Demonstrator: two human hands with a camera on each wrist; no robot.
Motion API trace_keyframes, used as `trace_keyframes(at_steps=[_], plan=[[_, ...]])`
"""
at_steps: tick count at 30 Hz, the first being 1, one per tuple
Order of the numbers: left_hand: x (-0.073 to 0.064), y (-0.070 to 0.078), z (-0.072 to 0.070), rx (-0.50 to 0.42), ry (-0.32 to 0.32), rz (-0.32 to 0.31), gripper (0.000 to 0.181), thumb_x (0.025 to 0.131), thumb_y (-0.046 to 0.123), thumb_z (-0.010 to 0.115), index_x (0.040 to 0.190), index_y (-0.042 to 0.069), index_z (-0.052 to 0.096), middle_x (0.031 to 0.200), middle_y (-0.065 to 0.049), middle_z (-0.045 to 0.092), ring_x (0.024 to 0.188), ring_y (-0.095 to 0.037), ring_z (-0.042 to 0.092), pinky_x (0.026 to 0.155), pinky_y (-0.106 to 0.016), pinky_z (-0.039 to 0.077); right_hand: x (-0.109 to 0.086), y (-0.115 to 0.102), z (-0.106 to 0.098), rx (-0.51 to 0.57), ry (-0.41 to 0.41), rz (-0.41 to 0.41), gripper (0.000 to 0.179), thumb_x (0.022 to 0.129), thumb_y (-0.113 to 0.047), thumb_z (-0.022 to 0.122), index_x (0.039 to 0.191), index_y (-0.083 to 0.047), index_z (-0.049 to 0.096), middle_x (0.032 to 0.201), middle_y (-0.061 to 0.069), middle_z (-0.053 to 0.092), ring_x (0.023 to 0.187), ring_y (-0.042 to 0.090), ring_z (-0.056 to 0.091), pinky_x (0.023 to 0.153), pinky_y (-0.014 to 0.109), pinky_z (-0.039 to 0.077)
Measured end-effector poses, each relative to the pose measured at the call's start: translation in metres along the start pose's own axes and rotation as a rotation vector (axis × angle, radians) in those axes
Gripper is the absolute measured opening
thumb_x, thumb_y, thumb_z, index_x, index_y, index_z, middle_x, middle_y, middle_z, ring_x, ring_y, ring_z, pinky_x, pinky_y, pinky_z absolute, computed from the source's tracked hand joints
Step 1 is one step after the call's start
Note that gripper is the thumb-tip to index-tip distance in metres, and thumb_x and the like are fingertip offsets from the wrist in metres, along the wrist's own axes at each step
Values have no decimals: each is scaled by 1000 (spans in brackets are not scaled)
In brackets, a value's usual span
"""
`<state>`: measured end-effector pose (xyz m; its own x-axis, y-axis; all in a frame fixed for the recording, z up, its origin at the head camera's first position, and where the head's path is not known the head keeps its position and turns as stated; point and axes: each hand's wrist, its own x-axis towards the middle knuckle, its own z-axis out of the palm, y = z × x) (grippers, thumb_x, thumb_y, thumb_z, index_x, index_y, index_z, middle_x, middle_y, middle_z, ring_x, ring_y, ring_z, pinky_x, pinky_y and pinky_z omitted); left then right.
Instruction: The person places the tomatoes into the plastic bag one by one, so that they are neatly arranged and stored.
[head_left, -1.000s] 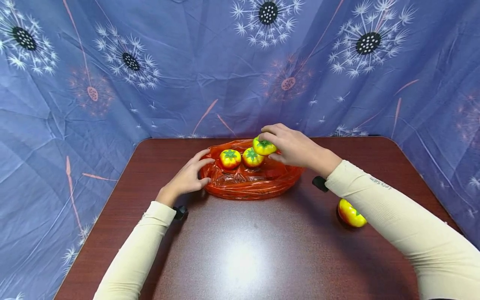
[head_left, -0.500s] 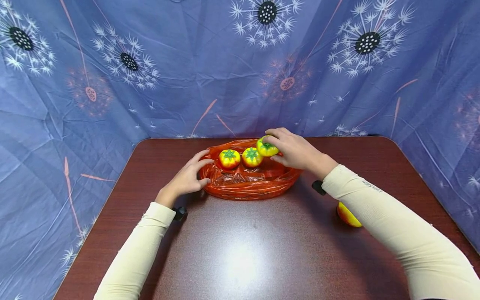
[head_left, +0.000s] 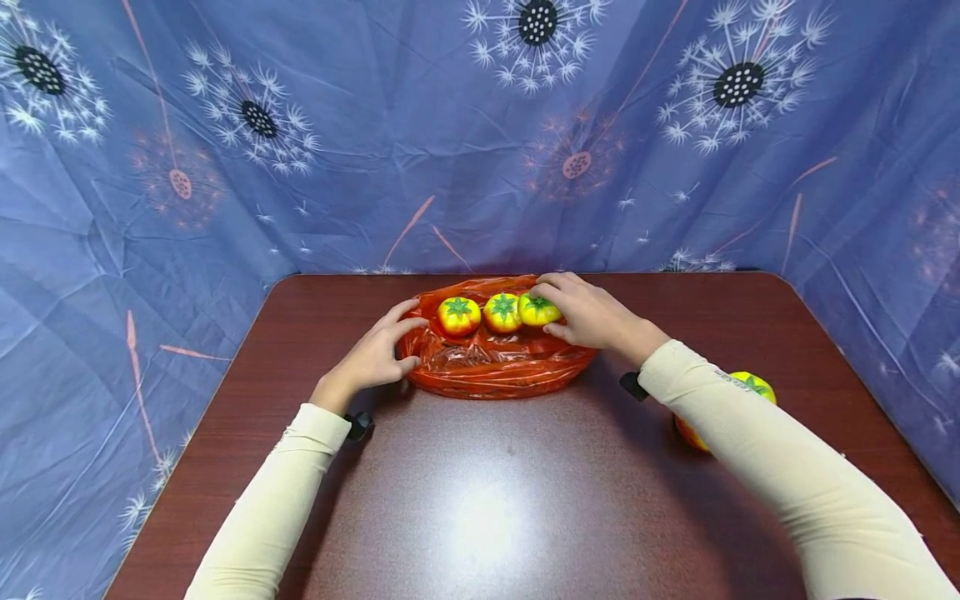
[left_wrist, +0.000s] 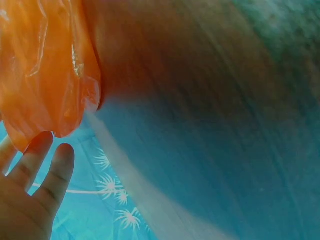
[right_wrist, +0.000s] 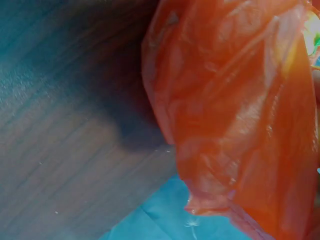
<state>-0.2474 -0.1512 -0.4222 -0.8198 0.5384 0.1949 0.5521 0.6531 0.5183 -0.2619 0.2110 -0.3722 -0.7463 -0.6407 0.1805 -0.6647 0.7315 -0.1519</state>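
A thin red-orange plastic bag (head_left: 495, 379) lies spread wide on the table in the head view. Two yellow-red tomatoes with green leafy tops, the left one (head_left: 459, 317) and the middle one (head_left: 501, 314), sit inside it. My right hand (head_left: 592, 315) holds a third tomato (head_left: 536, 313) just right of the middle one, low within the bag's right side. At the bag's left rim is my left hand (head_left: 372, 352), fingers loosely bent. The left wrist view shows its fingers (left_wrist: 35, 160) at the bag's edge (left_wrist: 45, 90). Mostly bag (right_wrist: 230, 110) fills the right wrist view.
Two more tomatoes, a far one (head_left: 756, 384) and a nearer one (head_left: 690, 435), lie to the right, partly covered by my right sleeve (head_left: 750, 454). The brown table (head_left: 480, 467) ends at a blue dandelion-patterned cloth (head_left: 375, 167) behind.
My right hand has lowered its tomato and shifted it slightly right, down beside the middle one. The right sleeve has moved, uncovering another tomato. My left hand stays at the rim.
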Motion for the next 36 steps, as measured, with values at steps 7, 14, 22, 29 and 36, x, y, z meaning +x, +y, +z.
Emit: trace_keyframes(at_steps=[7, 14, 22, 29, 36], plan=[[2, 0, -1, -7, 2, 7, 58, 78, 11, 73, 133, 1, 58, 158, -17, 33, 146, -37, 34, 119, -55, 31, -2, 5, 10, 18, -26, 47, 54, 87, -20, 74, 135, -9, 53, 144, 18, 49, 134, 37, 47, 109, 54, 43], [2, -1, -2, -2, -6, 0, 59, 78, 12, 73, 134, 1, 58, 158, -16, 33, 146, -37, 34, 120, -54, 30, -5, 14, 19, 30, -4, 75, 54, 86, -16, 73, 135, -8, 52, 141, 18, 49, 131, 37, 48, 106, 53, 45], [3, -1, -1, 0, -12, 0, 59, 79, 12, 72, 135, 1, 57, 159, -17, 33, 145, -38, 34, 119, -55, 31, -4, 20, 28, 11, 42, 69, 50, 86, -11, 73, 131, -4, 52, 141, 23, 47, 132, 41, 46, 105, 54, 46], [3, -2, 2, 9, -19, -13, 58, 79, 11, 71, 135, 2, 57, 159, -16, 32, 146, -38, 34, 119, -56, 31, -4, 22, 36, 22, 24, 117, 51, 87, -12, 73, 132, -4, 52, 144, 23, 46, 135, 41, 44, 111, 54, 42], [3, -1, 1, 6, -22, -18, 58, 79, 11, 72, 135, 1, 58, 159, -16, 31, 146, -38, 33, 119, -56, 30, -4, 22, 39, 15, -31, 139, 50, 84, -11, 67, 131, -5, 53, 144, 22, 47, 133, 41, 46, 110, 54, 41]])
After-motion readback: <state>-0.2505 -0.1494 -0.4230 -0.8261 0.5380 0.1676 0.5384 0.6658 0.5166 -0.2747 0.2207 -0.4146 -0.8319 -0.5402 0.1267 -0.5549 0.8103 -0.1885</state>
